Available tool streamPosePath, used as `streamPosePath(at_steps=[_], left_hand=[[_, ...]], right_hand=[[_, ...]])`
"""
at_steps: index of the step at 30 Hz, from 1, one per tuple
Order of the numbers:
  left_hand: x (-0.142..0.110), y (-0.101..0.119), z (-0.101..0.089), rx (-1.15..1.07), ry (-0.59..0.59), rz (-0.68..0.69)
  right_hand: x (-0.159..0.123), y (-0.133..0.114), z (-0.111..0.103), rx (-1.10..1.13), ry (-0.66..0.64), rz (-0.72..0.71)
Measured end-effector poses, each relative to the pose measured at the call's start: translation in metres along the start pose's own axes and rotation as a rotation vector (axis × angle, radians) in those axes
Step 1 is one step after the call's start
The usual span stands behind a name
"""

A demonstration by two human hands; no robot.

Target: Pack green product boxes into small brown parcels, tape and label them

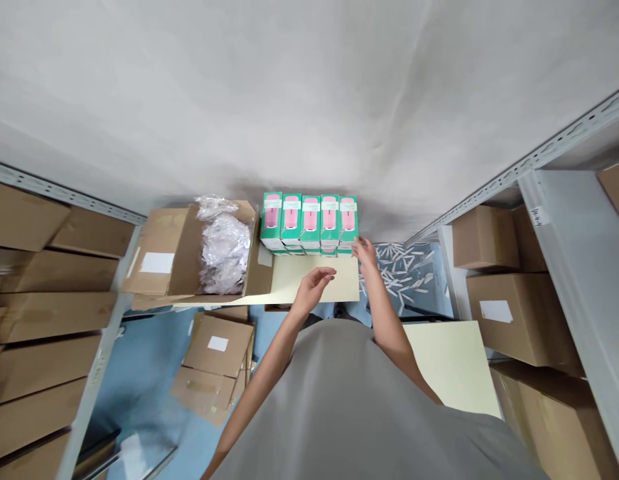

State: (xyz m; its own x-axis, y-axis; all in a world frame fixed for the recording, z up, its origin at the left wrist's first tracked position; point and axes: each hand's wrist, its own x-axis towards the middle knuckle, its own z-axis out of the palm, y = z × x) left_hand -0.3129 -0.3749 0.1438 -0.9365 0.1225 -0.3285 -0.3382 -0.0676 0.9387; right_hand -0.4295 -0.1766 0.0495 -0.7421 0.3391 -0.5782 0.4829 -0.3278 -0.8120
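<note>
A row of green-and-white boxes (311,223) with pink pictures stands against the wall, with more of the same boxes partly hidden beneath. My right hand (365,253) is at the lower right corner of the rightmost box (348,220), fingers slightly bent and apart; I cannot tell whether they touch it. Over the pale yellow tabletop (289,270), my left hand (314,287) hovers in front of the row, loosely curved, with a gap between thumb and fingers and nothing visible in it. Left of the row, an open cardboard box (259,277) is full of crumpled clear plastic wrappers (224,250).
Cardboard cartons fill the shelves on the left (54,313) and right (519,313). Flattened cartons (214,360) lean below the table on the blue floor (149,373). White strips (399,273) lie scattered at the right. Another pale board (452,363) is beside my right arm.
</note>
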Motion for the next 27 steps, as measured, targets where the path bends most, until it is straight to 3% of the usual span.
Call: streamPosePath(at_steps=[7, 12, 15, 19, 25, 27], left_hand=[[0.003, -0.003, -0.005, -0.046, -0.073, -0.011], [-0.010, -0.017, -0.017, -0.059, -0.117, -0.088], [-0.021, -0.032, -0.015, -0.041, -0.060, -0.179], [-0.045, -0.055, 0.013, -0.076, -0.004, -0.334], [-0.098, -0.087, 0.065, -0.159, -0.250, -0.444], [-0.105, -0.092, 0.074, -0.098, -0.403, -0.414]], right_hand=[[-0.014, -0.002, -0.003, 0.110, 0.029, -0.005], [-0.058, 0.009, -0.015, 0.191, 0.061, -0.057], [-0.101, 0.028, -0.031, 0.242, 0.080, -0.068], [-0.173, 0.059, -0.061, 0.294, 0.125, -0.044], [-0.293, 0.094, -0.119, 0.288, 0.298, -0.027], [-0.328, 0.099, -0.143, 0.256, 0.364, -0.034]])
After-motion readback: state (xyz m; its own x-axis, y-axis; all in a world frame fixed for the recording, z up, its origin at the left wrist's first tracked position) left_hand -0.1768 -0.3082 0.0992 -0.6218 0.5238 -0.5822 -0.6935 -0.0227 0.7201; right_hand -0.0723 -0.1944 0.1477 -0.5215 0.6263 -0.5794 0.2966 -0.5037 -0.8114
